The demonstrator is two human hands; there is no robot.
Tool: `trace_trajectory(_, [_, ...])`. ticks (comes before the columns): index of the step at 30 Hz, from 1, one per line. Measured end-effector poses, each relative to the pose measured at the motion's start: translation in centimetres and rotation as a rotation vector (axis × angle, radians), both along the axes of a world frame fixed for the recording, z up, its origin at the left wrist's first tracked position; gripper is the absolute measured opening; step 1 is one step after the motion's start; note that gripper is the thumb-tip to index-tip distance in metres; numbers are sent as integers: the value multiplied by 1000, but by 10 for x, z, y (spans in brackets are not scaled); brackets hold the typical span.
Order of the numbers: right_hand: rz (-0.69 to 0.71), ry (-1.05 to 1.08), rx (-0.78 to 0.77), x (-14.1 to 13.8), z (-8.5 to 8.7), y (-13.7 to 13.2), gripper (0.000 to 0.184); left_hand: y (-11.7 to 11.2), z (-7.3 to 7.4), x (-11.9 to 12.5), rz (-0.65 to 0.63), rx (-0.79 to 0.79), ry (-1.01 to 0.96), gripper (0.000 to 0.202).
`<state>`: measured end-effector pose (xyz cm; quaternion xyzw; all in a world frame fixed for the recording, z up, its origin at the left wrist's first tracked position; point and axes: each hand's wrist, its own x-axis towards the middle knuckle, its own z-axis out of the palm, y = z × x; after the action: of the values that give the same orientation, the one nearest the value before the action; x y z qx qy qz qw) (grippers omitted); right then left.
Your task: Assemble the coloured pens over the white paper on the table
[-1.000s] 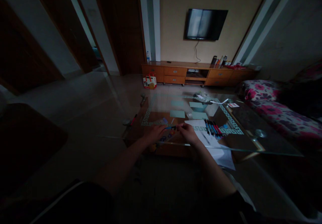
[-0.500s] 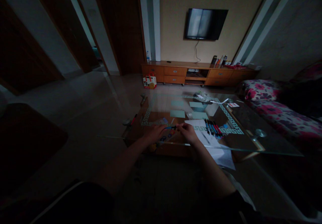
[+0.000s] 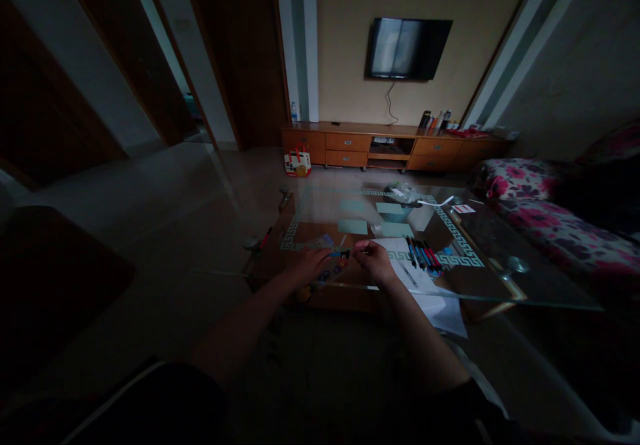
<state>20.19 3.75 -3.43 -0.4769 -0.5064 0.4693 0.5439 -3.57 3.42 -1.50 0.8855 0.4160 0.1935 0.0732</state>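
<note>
Centrally, left of one row of pens [image 3: 423, 254], one blue pen [image 3: 337, 254] is being pinched by one left hand [image 3: 311, 262] over one glass table [image 3: 545, 288]; one right hand [image 3: 374, 262] is being held between pen and row, its grip indiscernible.

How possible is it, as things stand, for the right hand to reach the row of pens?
Probably yes: the pens lie near the right hand, and nothing visible stands between them.
</note>
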Motion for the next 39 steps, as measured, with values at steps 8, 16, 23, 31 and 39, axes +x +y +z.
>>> trace_trajectory(8, [-21,145,-79,0,10,-5,47,0,0,1,23,15,26,31])
trace_trajectory(16, [-116,227,-75,0,19,-7,50,-1,1,2,61,12,32,32])
trace_trajectory(23, [-210,204,54,2,23,-5,49,-3,5,2,37,10,31,32])
trace_trajectory(31, [-269,127,157,1,30,-9,47,-3,4,2,56,-1,38,33])
trace_trajectory(39, [-344,134,222,3,23,-3,44,-4,6,3,80,3,56,32])
